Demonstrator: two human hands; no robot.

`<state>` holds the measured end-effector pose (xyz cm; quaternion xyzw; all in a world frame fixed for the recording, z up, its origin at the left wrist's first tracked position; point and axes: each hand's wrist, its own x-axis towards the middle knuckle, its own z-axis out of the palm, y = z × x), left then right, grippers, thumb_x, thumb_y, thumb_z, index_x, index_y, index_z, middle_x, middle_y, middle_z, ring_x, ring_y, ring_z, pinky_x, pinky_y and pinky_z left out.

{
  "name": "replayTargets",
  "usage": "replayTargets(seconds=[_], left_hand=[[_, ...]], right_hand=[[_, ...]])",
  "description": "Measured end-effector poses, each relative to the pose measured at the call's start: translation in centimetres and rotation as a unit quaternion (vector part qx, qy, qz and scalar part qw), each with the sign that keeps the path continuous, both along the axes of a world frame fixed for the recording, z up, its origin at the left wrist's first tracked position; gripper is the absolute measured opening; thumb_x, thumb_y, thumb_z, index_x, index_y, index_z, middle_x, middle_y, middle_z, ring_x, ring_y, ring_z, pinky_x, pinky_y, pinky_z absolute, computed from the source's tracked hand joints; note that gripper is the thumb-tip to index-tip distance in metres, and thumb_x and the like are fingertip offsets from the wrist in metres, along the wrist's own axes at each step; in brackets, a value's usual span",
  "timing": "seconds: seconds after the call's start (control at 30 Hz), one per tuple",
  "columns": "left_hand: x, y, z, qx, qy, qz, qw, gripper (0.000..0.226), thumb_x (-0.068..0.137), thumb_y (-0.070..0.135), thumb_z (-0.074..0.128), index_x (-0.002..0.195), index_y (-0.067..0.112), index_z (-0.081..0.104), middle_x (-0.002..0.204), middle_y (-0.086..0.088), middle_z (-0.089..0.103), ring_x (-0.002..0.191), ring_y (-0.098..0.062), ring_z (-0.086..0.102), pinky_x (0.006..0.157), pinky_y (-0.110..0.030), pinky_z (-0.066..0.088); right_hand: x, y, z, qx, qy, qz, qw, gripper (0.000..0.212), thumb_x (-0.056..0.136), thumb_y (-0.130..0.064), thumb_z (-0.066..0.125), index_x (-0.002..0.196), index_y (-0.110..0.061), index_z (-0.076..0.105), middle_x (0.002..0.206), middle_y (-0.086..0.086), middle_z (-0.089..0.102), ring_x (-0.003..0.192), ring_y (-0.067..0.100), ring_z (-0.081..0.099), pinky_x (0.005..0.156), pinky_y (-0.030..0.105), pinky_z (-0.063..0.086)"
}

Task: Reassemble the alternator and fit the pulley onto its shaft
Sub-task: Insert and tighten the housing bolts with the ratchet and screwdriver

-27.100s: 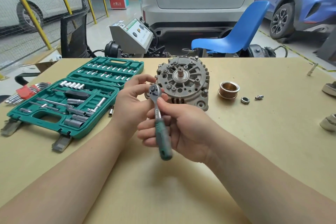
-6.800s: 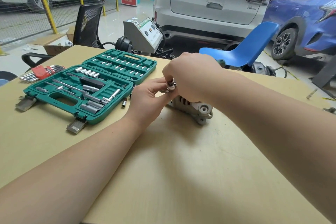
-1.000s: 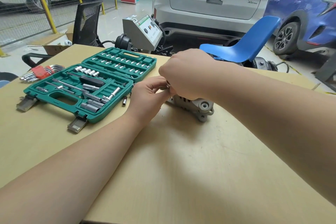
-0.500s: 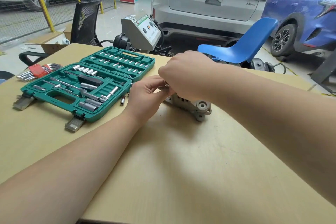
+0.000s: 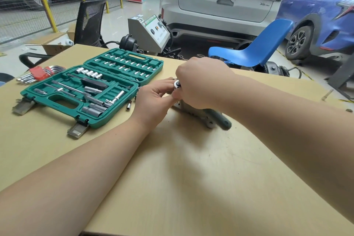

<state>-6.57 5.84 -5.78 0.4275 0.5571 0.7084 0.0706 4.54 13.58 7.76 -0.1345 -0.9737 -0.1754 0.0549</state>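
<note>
I judged the step to be tightening a housing bolt. My right hand (image 5: 203, 84) had its grip clenched round the ratchet (image 5: 177, 83), whose green handle stuck out below the wrist. My left hand (image 5: 153, 99) pinched at the ratchet head from the near side. The alternator (image 5: 195, 112) sat on the surface (image 5: 191, 178) directly under both grips, mostly hidden. The pulley was out of sight. Next, I reckoned, came steady swings with the head kept square.
</note>
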Motion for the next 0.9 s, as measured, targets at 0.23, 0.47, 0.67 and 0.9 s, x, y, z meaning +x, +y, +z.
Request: replayTargets(seconds=[0.23,0.47,0.67,0.9], left_hand=[[0.2,-0.2,0.3,0.0,0.022,-0.034,0.999,0.015,0.093,0.005,0.08,0.095,0.02,0.084,0.095,0.017,0.079,0.098,0.0,0.07,0.092,-0.019,0.051],[0.3,-0.2,0.1,-0.009,-0.02,0.0,1.0,0.015,0.091,-0.002,0.081,0.105,0.0,0.083,0.102,-0.011,0.081,0.11,-0.028,0.073,0.099,-0.038,0.056],[0.3,-0.5,0.6,-0.027,-0.014,-0.01,0.999,0.014,0.091,-0.001,0.081,0.096,0.012,0.084,0.092,0.004,0.079,0.088,-0.01,0.071,0.085,-0.023,0.053],[0.4,-0.4,0.6,-0.024,-0.051,0.001,0.998,0.016,0.088,0.001,0.085,0.104,0.002,0.083,0.099,-0.011,0.081,0.101,-0.021,0.071,0.094,-0.036,0.057]], right_hand=[[-0.4,0.2,1.7,0.05,-0.058,0.063,0.995,0.013,0.092,-0.013,0.064,0.094,-0.025,0.057,0.083,-0.003,0.048,0.094,0.028,0.057,0.07,0.034,0.035],[-0.8,-0.2,0.5,0.047,-0.002,0.005,0.999,0.048,0.09,-0.039,0.07,0.065,-0.024,0.032,0.072,-0.001,0.042,0.055,0.018,0.041,0.048,0.026,0.026],[-0.7,-0.1,1.3,0.045,-0.03,0.031,0.998,0.044,0.088,-0.019,0.07,0.067,-0.025,0.032,0.073,-0.001,0.042,0.058,0.016,0.039,0.049,0.026,0.024],[-1.0,-0.2,1.3,0.03,-0.026,0.003,0.999,0.047,0.091,-0.038,0.07,0.065,-0.023,0.033,0.072,-0.001,0.043,0.056,0.016,0.041,0.049,0.026,0.027]])
